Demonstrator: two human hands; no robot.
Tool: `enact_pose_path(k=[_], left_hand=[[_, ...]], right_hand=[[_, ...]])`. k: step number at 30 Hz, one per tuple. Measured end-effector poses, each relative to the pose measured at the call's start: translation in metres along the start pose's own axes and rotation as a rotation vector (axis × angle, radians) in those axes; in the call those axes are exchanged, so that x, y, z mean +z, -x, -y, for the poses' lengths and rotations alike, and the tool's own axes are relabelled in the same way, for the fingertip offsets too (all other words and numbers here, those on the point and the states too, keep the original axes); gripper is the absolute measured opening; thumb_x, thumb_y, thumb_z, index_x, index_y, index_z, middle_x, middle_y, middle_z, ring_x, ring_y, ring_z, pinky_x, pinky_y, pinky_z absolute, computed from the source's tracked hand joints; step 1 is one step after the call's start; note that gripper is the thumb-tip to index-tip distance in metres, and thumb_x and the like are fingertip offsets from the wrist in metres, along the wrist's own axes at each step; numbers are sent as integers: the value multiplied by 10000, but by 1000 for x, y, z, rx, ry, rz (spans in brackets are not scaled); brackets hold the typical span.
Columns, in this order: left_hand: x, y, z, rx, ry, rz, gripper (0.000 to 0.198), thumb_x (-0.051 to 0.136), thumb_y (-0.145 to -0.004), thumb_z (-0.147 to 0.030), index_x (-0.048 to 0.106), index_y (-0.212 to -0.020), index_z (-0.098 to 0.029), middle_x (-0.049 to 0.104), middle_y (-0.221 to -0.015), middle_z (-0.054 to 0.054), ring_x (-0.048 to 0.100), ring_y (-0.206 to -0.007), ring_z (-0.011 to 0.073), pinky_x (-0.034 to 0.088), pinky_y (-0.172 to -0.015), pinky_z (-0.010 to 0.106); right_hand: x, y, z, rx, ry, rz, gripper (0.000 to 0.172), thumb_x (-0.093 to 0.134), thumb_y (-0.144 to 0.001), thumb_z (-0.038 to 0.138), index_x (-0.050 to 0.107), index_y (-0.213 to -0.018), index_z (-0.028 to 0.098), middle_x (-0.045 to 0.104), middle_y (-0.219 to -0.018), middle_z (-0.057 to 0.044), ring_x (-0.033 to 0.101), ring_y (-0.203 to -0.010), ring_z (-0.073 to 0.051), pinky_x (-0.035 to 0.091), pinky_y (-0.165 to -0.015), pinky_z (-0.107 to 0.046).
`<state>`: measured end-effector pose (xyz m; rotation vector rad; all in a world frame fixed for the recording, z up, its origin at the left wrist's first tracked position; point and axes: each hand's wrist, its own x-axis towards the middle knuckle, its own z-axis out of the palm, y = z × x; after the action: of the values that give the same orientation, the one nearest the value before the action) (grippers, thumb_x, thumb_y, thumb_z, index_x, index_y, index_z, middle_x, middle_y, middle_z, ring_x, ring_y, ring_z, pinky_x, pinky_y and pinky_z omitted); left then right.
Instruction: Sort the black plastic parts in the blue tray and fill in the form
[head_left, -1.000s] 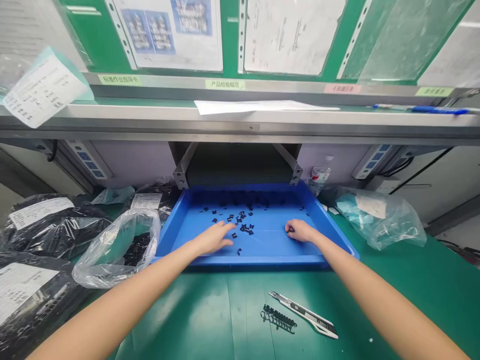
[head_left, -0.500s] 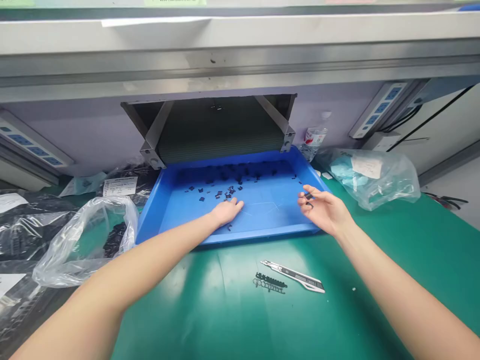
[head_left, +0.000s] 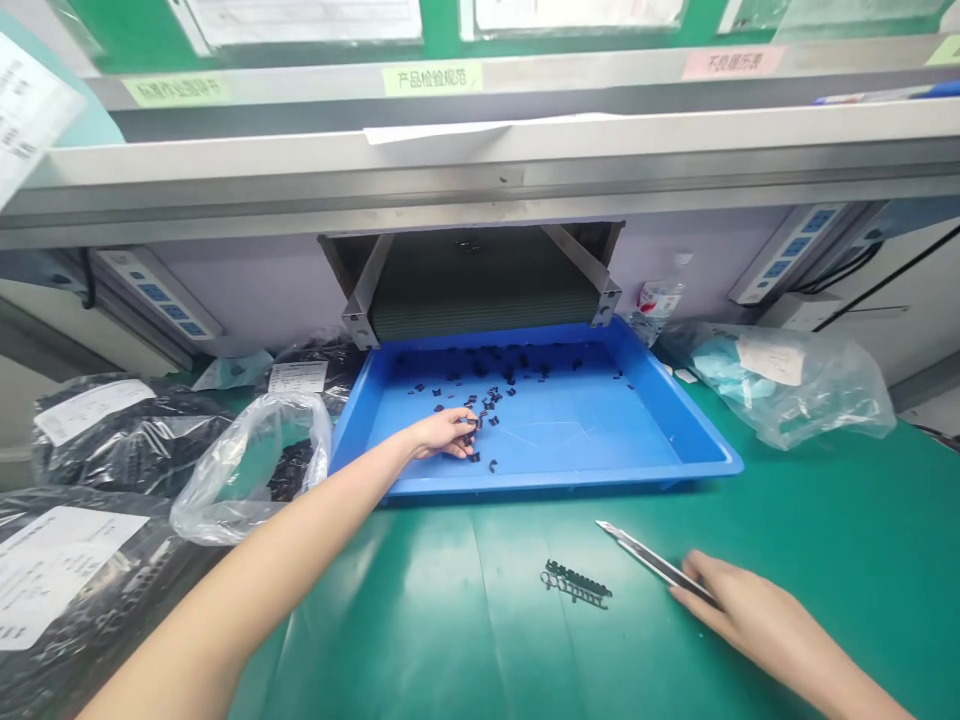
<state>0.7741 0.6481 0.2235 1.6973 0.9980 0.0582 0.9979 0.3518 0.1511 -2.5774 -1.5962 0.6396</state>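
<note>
My left hand (head_left: pixel 444 434) is over the near left part of a blue tray (head_left: pixel 540 482), fingers closed on a small black plastic part (head_left: pixel 472 424). Whether it holds more than one is hard to tell. More small black parts (head_left: pixel 491 400) lie scattered in the tray, mostly behind that hand. On the green tabletop, my right hand (head_left: pixel 731 600) is closed around the handle of a utility knife (head_left: pixel 649 558), whose tip points up and left. Left of the knife lie two dark toothed plastic strips (head_left: pixel 577 580), touched by neither hand.
A conveyor belt (head_left: pixel 480 285) ends above the tray's back edge. On the left stand an open clear bag (head_left: pixel 202 490) and black-filled bags (head_left: pixel 127 430) with labels. A bottle (head_left: pixel 660 295) and another clear bag (head_left: pixel 825 400) are at the right. A shelf edge (head_left: pixel 480 160) crosses above.
My right hand has left the tray's right side, no longer shows the black parts, and has taken hold of the utility knife. My left hand has closed on a black part. The view has tilted up.
</note>
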Motion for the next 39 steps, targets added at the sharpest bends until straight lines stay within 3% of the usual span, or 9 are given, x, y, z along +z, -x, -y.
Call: enact_pose_path(k=[5, 11, 16, 20, 26, 30, 32, 35, 39], left_hand=[[-11, 3, 1, 5, 350, 63, 101, 370, -859, -156, 373, -759, -168, 558, -760, 32, 607, -680, 107, 475, -670, 241], [-17, 2, 8, 60, 584, 180, 31, 426, -693, -138, 407, -670, -144, 611, -817, 86, 625, -749, 187, 469, -724, 310], [-20, 0, 7, 149, 630, 303, 194, 515, -555, -294, 417, -640, -150, 625, -794, 97, 610, -711, 226, 451, -616, 310], [-12, -3, 2, 114, 201, 102, 381, 420, -703, -535, 399, -620, -163, 552, -647, 43, 510, -526, 120, 349, -466, 225], [-5, -10, 8, 73, -253, 21, 141, 415, -793, -253, 361, -680, -187, 524, -580, -20, 430, -431, 96, 300, -444, 221], [-3, -14, 15, 178, -513, -69, 135, 451, -828, -314, 441, -810, -181, 549, -768, 37, 547, -758, 205, 398, -672, 309], [2, -16, 18, 290, -762, -22, 307, 471, -814, -466, 466, -931, -182, 543, -959, 86, 551, -858, 258, 413, -715, 351], [11, -22, 21, 483, -1215, 99, 503, 469, -756, -611, 455, -1037, -194, 514, -1053, 117, 582, -796, 269, 442, -609, 334], [22, -33, 28, 689, -1469, 172, 292, 364, -867, -463, 487, -972, -220, 546, -982, 88, 586, -753, 232, 407, -506, 272]], right_hand=[[-1, 7, -8, 136, -52, -172, 235, 411, -734, 481, 432, -823, 264, 652, -911, -117, 634, -740, -313, 473, -560, -394], [41, 0, 59, -378, -10, -234, 258, 543, -746, 358, 481, -977, 262, 664, -961, -55, 647, -811, -259, 528, -626, -342], [47, -14, 71, -495, 117, -358, 31, 434, -819, 232, 464, -822, 228, 642, -709, 6, 632, -576, -205, 479, -448, -287], [39, -28, 50, -411, 162, -551, 113, 382, -844, 282, 444, -770, 221, 633, -632, 3, 614, -479, -215, 447, -368, -290], [-6, -23, 48, -430, -83, -636, 144, 385, -888, 362, 454, -926, 241, 516, -491, 71, 528, -382, -126, 384, -370, -189], [-70, -60, 92, -486, -178, -528, 192, 372, -883, 372, 493, -889, 223, 428, -471, 64, 456, -403, -123, 336, -419, -204], [-91, -99, 119, -472, -133, -304, 159, 406, -872, 301, 496, -948, 195, 440, -498, 54, 470, -476, -137, 328, -475, -216], [-96, -159, 153, -468, -102, -50, 199, 485, -850, 258, 467, -1028, 170, 451, -548, 45, 466, -555, -148, 315, -536, -225], [-74, -202, 178, -562, -110, 25, 218, 608, -771, 240, 479, -940, 191, 495, -682, 0, 467, -634, -166, 285, -567, -242]])
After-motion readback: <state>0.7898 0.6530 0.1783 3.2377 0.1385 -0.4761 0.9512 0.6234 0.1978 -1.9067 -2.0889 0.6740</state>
